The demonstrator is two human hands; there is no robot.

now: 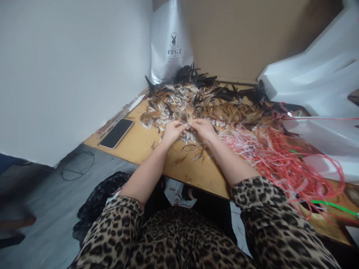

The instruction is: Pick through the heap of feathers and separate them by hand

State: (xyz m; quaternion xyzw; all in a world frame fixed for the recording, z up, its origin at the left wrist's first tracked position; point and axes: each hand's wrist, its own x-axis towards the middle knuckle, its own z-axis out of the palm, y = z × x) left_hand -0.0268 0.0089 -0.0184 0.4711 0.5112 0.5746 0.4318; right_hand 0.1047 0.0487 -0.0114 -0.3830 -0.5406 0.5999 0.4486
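My left hand (174,130) and my right hand (202,129) meet over the near side of a large feather pile (179,98), thumbs and forefingers pinched together. Between the fingertips is a small brown feather tuft (189,113), its fluffy end pointing away from me. Both hands appear to grip its base, though the fingers partly hide it. The pile is mixed brown, white and black. A few loose feathers (193,152) lie on the wooden table (146,144) just below my wrists.
A phone (116,133) lies at the table's left edge. Tangled red and white plastic strips (280,160) cover the right side. A white printed bag (172,45) stands at the back, and white sacks (314,82) at the right. A black plastic bag (98,205) sits on the floor.
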